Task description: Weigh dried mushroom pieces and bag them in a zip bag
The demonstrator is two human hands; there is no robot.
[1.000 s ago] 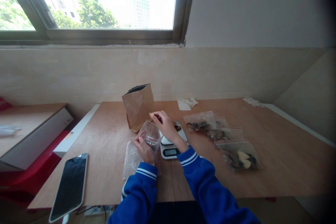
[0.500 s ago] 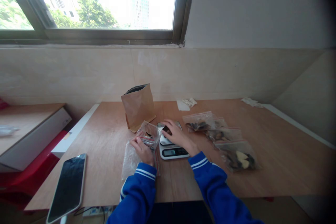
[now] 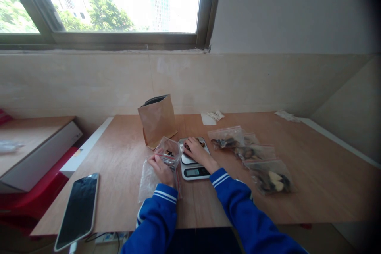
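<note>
Left hand (image 3: 162, 170), fingers clenched, grasping a clear red-edged plastic zip bag (image 3: 170, 151) held upright just left of a white digital kitchen scale (image 3: 193, 172); right hand (image 3: 198, 151), the nearer, fingers curled over dark dried pieces (image 3: 203, 143) on its pan, grasp undeterminable.

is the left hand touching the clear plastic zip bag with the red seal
Touching: the head view plainly shows the left hand gripping the clear plastic zip bag at its lower part, with the fingers pressed against the plastic.
</note>
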